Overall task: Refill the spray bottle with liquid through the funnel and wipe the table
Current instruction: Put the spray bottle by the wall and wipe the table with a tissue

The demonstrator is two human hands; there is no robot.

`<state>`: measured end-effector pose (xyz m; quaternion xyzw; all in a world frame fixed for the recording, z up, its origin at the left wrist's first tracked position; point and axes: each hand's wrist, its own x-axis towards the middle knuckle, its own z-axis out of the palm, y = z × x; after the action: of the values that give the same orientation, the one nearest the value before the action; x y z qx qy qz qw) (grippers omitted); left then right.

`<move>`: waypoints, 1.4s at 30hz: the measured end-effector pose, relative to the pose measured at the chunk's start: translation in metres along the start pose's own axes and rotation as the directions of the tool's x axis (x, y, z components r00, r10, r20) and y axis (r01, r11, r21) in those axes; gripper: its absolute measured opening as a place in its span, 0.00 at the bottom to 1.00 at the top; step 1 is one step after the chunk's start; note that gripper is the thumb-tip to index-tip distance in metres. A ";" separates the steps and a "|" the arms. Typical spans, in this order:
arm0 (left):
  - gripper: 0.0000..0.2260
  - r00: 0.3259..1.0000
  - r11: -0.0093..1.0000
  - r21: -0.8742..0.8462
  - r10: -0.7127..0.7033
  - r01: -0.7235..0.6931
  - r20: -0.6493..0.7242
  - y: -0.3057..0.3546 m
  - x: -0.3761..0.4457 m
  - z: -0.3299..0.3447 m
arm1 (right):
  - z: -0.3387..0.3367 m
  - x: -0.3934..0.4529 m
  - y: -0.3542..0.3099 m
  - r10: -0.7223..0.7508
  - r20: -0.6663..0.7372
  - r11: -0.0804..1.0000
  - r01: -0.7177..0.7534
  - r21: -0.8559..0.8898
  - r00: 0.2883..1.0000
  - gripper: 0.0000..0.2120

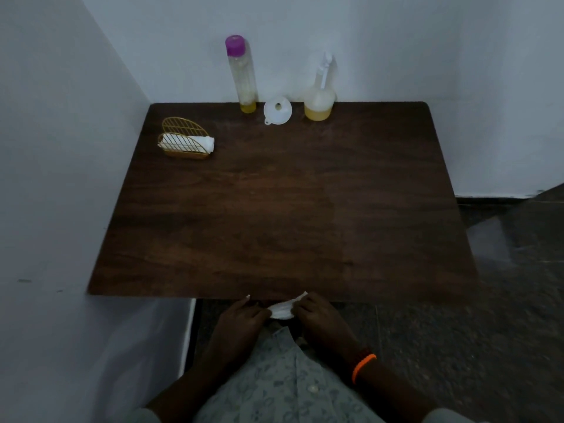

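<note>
a: risks from here? the tissue [282, 309] is held off the near edge of the counter [274, 209], pinched between both hands. a loose pinch could drop it to the floor.

b: agreed. a wide wipe toward the back could also tip the spray bottle [319, 96], the funnel [277, 110] or the purple-capped bottle [241, 74]; all 3 stand at the far edge.

a: pose: left hand [241, 319] and right hand [317, 319] face each other, fingers curled onto the tissue, wrists low.

b: spare tissues sit in the wire holder [184, 140], far left.
</note>
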<state>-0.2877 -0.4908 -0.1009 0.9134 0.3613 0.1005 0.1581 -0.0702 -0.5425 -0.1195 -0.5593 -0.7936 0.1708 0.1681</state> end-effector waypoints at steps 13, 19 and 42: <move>0.06 0.870 0.528 -0.713 -0.427 0.462 0.247 0.009 0.074 -0.035 | -0.086 -0.008 0.020 0.711 0.147 0.392 -0.561 0.729 0.688 0.08; 0.05 0.875 0.338 -0.812 -0.271 0.476 0.401 0.044 0.164 -0.035 | -0.137 -0.030 0.050 0.864 0.171 0.102 -0.496 0.862 0.474 0.10; 0.12 0.861 0.756 -0.499 -0.167 0.425 0.480 0.277 0.524 0.143 | -0.269 -0.142 0.404 0.960 0.258 -0.215 -0.296 0.930 0.113 0.12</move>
<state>0.3054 -0.3501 -0.0974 0.7479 0.4138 -0.0118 0.5189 0.4337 -0.5270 -0.0778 -0.7320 0.0418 0.4206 0.5343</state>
